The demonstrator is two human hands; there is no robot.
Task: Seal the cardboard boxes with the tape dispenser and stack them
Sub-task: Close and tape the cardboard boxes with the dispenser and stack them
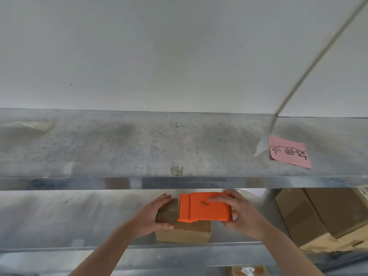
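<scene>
1. I see the right hand (243, 214) clamped round the orange tape dispenser (205, 208), forefinger laid across its top.
2. The left hand (157, 214) grips the left end of the small cardboard box (185, 232), thumb on the near side.
3. The dispenser lies flat on the box top. The box is plain brown and sits on the lower metal shelf (59, 248).
4. There are larger cardboard boxes (318, 216) to the right and a pink note (289, 152) on the upper shelf (119, 148).
</scene>
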